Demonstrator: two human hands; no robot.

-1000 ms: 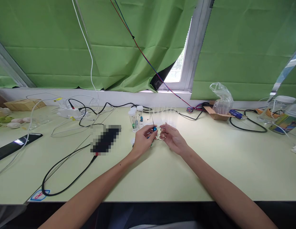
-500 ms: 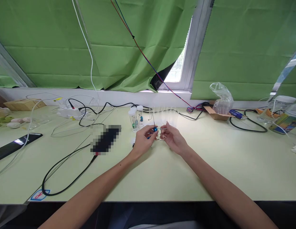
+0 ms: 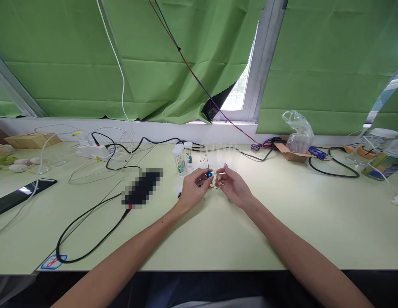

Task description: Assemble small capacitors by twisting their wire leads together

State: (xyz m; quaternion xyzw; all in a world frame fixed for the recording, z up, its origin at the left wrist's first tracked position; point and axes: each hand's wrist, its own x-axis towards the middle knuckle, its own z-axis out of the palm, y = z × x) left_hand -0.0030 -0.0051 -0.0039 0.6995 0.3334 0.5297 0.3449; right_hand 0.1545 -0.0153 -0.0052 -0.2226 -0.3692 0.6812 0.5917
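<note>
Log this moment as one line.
left hand: pinches blue bead | right hand: grips small clear item | capped vials: behind hands

Both forearms are reaching forward, converging at centre. Left hand [image 3: 193, 189] and right hand [image 3: 233, 187] are facing each other, nearly fingertip to fingertip, fingers [image 3: 218, 174] pinching closed, wrists angling inward.

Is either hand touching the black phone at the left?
No: the left hand, pinching a blue bead, and right hand meet mid-table, far from the black phone.
</note>
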